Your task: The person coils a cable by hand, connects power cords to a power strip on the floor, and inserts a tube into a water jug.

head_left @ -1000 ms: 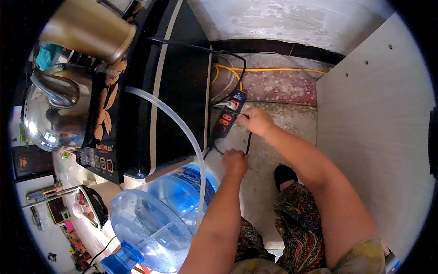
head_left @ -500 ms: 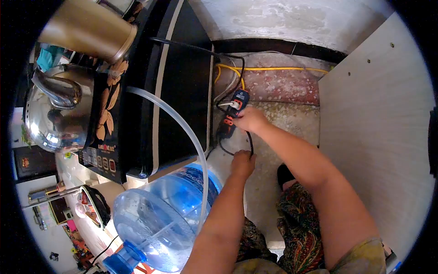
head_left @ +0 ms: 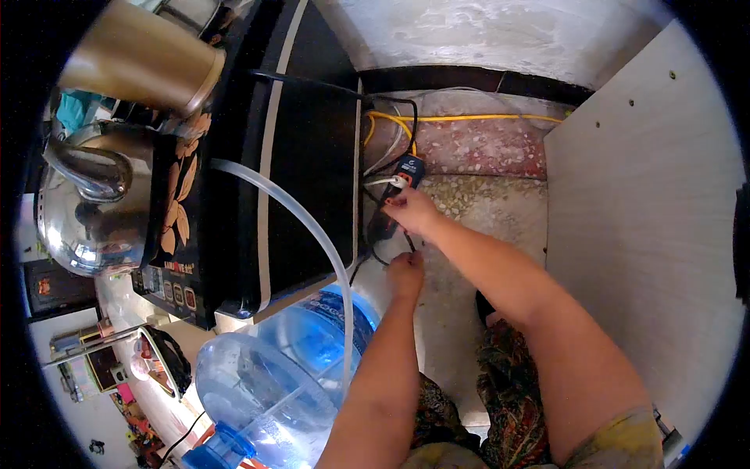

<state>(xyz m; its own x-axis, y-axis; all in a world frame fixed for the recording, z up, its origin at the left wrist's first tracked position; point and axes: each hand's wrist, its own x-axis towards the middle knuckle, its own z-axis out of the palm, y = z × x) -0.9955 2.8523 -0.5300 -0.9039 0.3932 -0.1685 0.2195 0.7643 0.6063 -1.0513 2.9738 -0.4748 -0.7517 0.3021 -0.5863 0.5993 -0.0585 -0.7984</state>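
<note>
Head view: pale panel (head_left: 641, 195) at right; black cabinet (head_left: 316, 172) at left.
Water bottles (head_left: 266, 383): two, blue-tinted, near left, beside the cabinet; one lies on its side.
Kettle (head_left: 94, 203): shiny metal, left of the cabinet front.
Gold container (head_left: 141, 59): far left, beyond the kettle.
Hose (head_left: 301, 211): translucent, curving in front of the cabinet down to the bottles.
Power strip (head_left: 383, 224): on the floor (head_left: 500, 227), right of the cabinet, partly covered by the right hand.
Right hand (head_left: 410, 211): fingers narrow, at the strip's sockets; cannot tell whether a plug is gripped.
Left hand (head_left: 406, 270): nearer, closed on the black cord (head_left: 410, 241).
White plug (head_left: 399, 181): seated in the strip, just beyond the right hand.
</note>
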